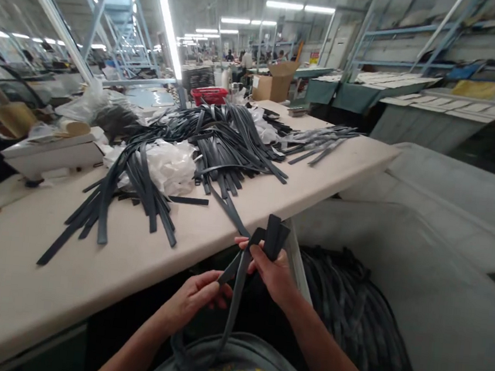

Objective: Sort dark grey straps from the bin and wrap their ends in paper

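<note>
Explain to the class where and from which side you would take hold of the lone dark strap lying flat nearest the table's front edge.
Take the lone strap at its near end, which lies closest to the front edge of the table. Come from above with a pinch grip across its narrow width. It lies flat and long, apart from the pile, so the end should probably lift free without tangling.

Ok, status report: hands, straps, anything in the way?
Left hand and right hand both gripping dark straps below the table edge. Strap pile on table, apart. Nothing between the hands.
</note>
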`<state>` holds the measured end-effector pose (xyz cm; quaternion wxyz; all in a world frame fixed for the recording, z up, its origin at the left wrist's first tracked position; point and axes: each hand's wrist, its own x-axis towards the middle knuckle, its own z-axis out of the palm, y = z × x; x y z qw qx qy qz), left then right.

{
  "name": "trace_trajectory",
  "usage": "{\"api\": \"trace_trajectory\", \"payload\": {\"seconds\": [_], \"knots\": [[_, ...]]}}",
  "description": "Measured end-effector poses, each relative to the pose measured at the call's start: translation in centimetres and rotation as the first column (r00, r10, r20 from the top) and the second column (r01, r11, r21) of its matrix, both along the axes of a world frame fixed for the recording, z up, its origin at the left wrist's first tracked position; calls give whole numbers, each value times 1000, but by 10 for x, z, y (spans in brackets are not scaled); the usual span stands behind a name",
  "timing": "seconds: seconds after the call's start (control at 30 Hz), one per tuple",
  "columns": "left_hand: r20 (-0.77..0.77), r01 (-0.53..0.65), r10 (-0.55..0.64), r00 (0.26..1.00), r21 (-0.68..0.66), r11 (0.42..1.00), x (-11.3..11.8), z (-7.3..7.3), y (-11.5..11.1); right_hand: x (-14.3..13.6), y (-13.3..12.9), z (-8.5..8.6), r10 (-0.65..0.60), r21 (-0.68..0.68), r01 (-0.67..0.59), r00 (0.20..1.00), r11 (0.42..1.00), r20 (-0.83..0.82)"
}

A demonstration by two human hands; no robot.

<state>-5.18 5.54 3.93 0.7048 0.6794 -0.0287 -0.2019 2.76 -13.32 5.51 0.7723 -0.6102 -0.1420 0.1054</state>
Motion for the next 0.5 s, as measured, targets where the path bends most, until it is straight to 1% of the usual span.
{"api": "trace_trajectory", "payload": {"seconds": [0.03, 0.1, 0.17, 0.2, 0.27, 0.33, 0.43, 0.5], "knots": [[34, -11, 11, 999, 0, 1000, 3, 2, -6, -3, 0, 0, -15, -34, 16, 999, 999, 29], [82, -55, 55, 995, 6, 998, 8, 4, -20, -10, -1, -1, -2, -96, 7, 998, 995, 59], [114, -100, 93, 989, 61, 993, 12, 3, -33, -15, -4, 0, 9, -135, 1, 997, 991, 73], [132, -106, 91, 987, 112, 988, 12, 2, -38, -17, -7, 1, -2, -144, 14, 996, 990, 85], [160, -76, 38, 986, 236, 969, 11, 0, -46, -17, -18, 3, -57, -152, 75, 991, 986, 119], [172, -11, -52, 984, 344, 939, 7, -3, -50, -15, -33, 4, -138, -137, 156, 982, 978, 133], [194, 61, -162, 968, 445, 894, 2, -10, -53, -12, -57, 3, -255, -94, 265, 961, 960, 107], [203, 87, -208, 957, 486, 870, 2, -17, -57, -11, -72, 0, -308, -77, 315, 947, 946, 90]]}}
